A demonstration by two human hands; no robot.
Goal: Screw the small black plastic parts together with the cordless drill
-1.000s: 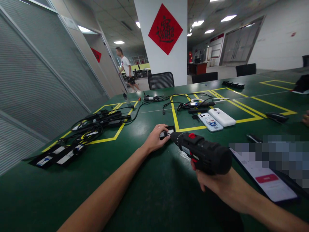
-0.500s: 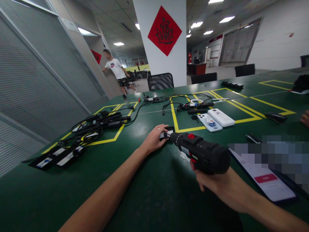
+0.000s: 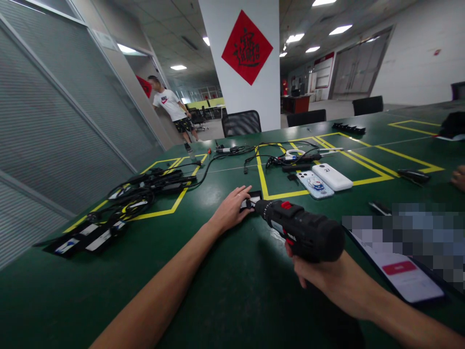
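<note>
My right hand (image 3: 316, 269) is wrapped round the grip of a black cordless drill (image 3: 301, 228) with red details. The drill's nose points left and away, its tip reaching a small black piece with a white face (image 3: 255, 198) on the green table. My left hand (image 3: 232, 206) grips that piece from its left side, with the fingers curled over it. Between the hand and the chuck, the bit and the exact contact point are too small to make out.
Cables and black devices (image 3: 145, 186) lie heaped on the left. Beyond my hands are a patterned phone (image 3: 315, 184), a white power bank (image 3: 332, 176) and more cables (image 3: 301, 157). A large lit phone (image 3: 399, 266) lies right. Another person's hand (image 3: 459, 178) shows at the right edge.
Both hands, the drill and the small piece stay almost where they were. In the background, a person in a white shirt has shifted slightly left.
</note>
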